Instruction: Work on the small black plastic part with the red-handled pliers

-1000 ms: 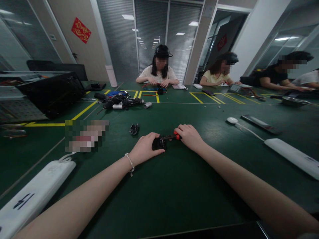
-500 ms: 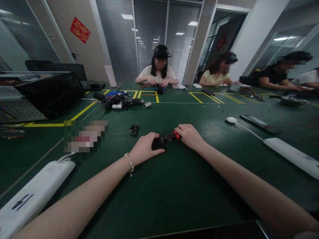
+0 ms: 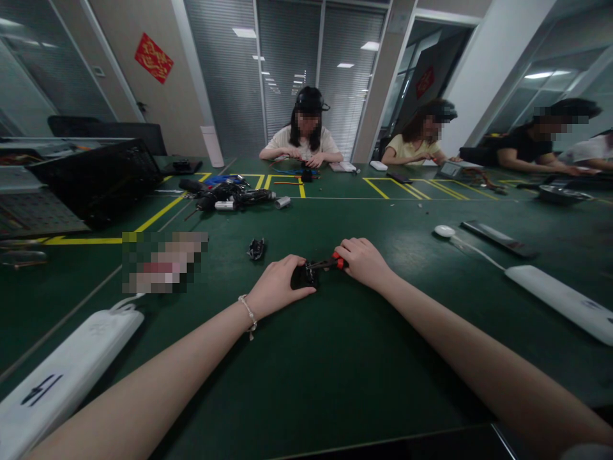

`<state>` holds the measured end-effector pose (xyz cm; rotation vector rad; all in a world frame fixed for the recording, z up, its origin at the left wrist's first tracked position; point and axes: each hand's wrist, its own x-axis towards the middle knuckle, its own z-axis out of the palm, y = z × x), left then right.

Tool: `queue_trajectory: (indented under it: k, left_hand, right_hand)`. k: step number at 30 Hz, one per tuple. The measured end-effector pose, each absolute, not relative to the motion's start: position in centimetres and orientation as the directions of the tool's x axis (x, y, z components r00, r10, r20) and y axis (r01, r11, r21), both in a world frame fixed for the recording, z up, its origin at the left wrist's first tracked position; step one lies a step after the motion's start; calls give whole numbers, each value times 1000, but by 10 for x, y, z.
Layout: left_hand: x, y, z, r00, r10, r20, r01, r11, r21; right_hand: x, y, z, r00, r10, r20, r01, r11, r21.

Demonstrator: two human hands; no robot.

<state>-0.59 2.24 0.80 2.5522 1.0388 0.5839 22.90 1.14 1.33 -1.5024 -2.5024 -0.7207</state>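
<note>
My left hand lies on the green table with its fingers wrapped round a small black part. My right hand is closed on a red-handled tool whose dark tip points left into the black part. Both hands meet near the table's middle. A bead bracelet sits on my left wrist. Another small black piece lies loose just left of my left hand.
White power strips lie at the near left and at the right, with a white plug and a dark flat bar. A heap of black tools lies further back. Three people sit across the table.
</note>
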Motion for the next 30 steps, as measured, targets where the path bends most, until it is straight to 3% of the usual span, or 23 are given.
queue_trajectory:
  k: [30]
  left_hand:
    - [-6,22,7,656,710,257,580,-691,431]
  right_hand:
    - [232,14,9,-493,790,364,865,402,299]
